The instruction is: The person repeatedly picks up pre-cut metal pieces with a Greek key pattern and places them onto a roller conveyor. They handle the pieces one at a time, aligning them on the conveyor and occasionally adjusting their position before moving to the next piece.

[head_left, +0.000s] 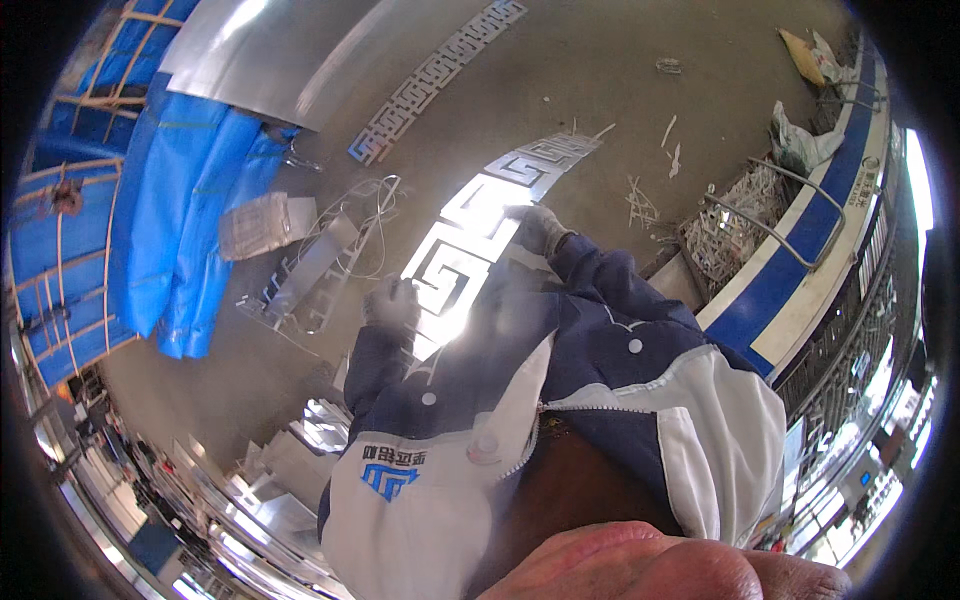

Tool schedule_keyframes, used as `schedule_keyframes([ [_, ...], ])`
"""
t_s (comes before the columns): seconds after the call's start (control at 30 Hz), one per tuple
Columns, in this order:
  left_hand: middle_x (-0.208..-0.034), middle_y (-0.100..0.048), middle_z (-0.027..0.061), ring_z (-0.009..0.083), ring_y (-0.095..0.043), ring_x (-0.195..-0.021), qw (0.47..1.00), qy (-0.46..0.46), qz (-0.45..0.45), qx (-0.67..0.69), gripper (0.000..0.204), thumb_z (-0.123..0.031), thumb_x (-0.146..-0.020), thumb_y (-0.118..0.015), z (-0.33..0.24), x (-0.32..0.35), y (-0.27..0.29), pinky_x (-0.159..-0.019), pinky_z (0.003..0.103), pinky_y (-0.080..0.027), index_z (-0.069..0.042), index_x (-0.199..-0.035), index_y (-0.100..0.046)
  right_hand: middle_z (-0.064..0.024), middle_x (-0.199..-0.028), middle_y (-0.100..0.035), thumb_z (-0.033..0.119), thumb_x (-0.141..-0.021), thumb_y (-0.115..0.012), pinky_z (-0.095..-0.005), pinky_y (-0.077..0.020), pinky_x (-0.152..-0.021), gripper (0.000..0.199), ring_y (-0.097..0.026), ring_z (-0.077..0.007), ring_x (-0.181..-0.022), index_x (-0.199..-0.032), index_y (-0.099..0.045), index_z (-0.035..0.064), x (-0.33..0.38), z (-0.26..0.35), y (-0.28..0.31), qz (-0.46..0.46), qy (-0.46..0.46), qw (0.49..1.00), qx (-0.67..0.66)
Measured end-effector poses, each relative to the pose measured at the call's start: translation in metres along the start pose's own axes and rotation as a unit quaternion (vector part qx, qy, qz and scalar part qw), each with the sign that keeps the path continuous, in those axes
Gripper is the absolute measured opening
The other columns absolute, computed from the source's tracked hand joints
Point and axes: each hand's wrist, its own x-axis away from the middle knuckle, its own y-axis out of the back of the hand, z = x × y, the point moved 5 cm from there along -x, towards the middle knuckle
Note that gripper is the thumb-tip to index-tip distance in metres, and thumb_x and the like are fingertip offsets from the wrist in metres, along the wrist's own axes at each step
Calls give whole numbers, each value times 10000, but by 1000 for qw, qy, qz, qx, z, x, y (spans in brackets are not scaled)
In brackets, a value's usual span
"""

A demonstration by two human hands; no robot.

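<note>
A long shiny metal strip with a cut-out meander pattern [476, 236] stretches away from my body at a slant, its near end close to my jacket. My left hand [392, 303], in a pale glove, grips its left edge near the closer end. Farther along, my right hand [541, 231], also gloved, holds the opposite edge with the fingers over the metal. Glare washes out part of the strip's surface. The fingertips of both hands are partly hidden or blurred.
Another patterned strip [436, 84] lies on the floor ahead, beside a large metal sheet [270, 50]. Blue sheeting [185, 215] hangs at left, near a wrapped bundle [255, 227] and loose metal offcuts [315, 268]. A scrap-filled bin [735, 215] stands right, beside a blue-and-white barrier [775, 285].
</note>
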Motion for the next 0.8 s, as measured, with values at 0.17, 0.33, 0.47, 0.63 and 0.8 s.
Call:
schedule_keyframes([
  [0.17, -883, -702, 206, 359, -696, -846, 999, -16, 27, -14, 225, -215, -902, -650, 11, -125, 76, -799, 462, -531, -25, -1020, -676, -134, -1056, -700, 149, -934, -665, -418, -571, -795, 273, -687, -258, -918, -1150, -655, -17, -103, 39, -77, 16, 104, 981, 166],
  [0.33, -879, -681, 196, 342, -675, -798, 996, -43, 15, -76, 303, -299, -971, -576, 13, -233, 137, -732, 447, -542, -45, -1098, -681, -57, -1220, -714, 111, -921, -617, -433, -364, -1161, 330, -654, -173, -1148, -1245, -674, 95, -176, 91, -137, 25, 170, 953, 251],
  [0.47, -889, -702, 131, 239, -672, -768, 970, -202, -46, -127, 215, -210, -971, -602, -5, -316, 187, -703, 401, -542, -46, -1073, -698, -52, -1266, -698, 145, -932, -609, -447, -351, -1166, 353, -637, -181, -1190, -1280, -661, 113, -236, 145, -184, 20, 144, 971, 188],
  [0.63, -991, -684, 183, 390, -657, -927, 940, -264, -26, -214, 304, -282, -984, -560, -17, -420, 216, -865, 460, -536, -42, -1143, -656, -94, -1187, -700, 200, -939, -713, -384, -587, -894, 351, -695, -213, -1004, -1240, -662, 28, -291, 205, -240, 34, 118, 992, 12],
  [0.8, -1223, -698, 200, 365, -649, -1170, 932, -127, -62, -335, 433, -287, -901, -638, 9, -539, 199, -1028, 433, -496, -67, -1272, -678, -102, -944, -687, 209, -886, -699, -339, -560, -634, 402, -673, -197, -728, -1212, -591, -1, -272, 194, -239, -50, 43, 982, 179],
])
